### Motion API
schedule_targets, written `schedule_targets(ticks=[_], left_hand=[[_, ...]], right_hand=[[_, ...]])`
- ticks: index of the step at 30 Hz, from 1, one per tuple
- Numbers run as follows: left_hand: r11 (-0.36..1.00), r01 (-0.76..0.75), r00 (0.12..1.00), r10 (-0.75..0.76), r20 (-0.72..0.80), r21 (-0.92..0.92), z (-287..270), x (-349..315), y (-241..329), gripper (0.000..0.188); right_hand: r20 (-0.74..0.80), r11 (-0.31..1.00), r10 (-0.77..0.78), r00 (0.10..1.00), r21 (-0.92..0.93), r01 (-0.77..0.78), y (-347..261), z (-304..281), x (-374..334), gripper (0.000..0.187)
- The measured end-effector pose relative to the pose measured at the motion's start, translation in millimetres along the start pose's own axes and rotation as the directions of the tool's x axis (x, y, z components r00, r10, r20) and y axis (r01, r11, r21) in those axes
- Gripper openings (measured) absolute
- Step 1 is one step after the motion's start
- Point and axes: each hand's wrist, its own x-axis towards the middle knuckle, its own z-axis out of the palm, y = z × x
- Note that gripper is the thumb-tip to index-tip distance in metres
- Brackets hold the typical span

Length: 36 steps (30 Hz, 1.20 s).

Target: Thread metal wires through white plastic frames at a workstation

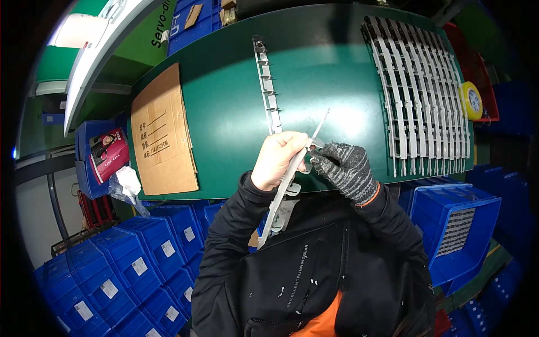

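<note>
My bare left hand (276,158) is closed round a long, narrow grey plastic strip (282,194) with clip-like tabs along it. The strip slants from my jacket up to the table's near edge, and a thin tip sticks out past my fingers. My right hand (349,173), in a grey knitted glove, has its fingers pinched together by the strip's upper end. What lies between those fingers is too small to make out. Just beyond my left hand, a similar strip (267,84) lies lengthwise on the green table (224,106).
Several grey strips (418,101) lie side by side at the table's right, beside a yellow roll (471,101) and a red bin (484,78). Flattened cardboard (163,135) covers the left. Blue crates (132,264) stand lower left; an open blue crate (483,216) sits lower right.
</note>
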Motion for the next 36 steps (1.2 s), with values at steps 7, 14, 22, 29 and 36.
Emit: schedule_targets(ticks=[7,14,22,29,36], left_hand=[[1.0,-0.008,1.0,0.008,-0.022,-0.013,1.1,1.0,0.1,0.031],[0.998,-0.069,0.997,0.069,-0.034,0.014,0.1,1.2,-1.5,0.026],[0.997,-0.058,0.997,0.06,-0.041,0.057,2.7,-5.4,-0.3,0.021],[0.944,-0.159,0.972,0.201,-0.124,0.289,12.1,-10.0,-4.0,0.017],[0.486,-0.433,0.76,0.649,0.018,0.759,18.6,-10.0,-10.9,0.012]], right_hand=[[0.036,1.0,0.016,0.999,-0.022,-0.016,-0.9,-1.8,1.3,0.022],[0.029,0.987,0.066,0.997,0.145,-0.07,-6.5,-1.7,2.0,0.017],[0.044,0.879,0.339,0.94,0.341,-0.333,-14.9,-13.5,0.3,0.014],[0.127,0.865,0.344,0.93,0.344,-0.367,-22.8,-16.7,-0.8,0.017],[0.126,0.874,0.301,0.945,0.361,-0.326,-24.8,-10.4,-8.3,0.015]])
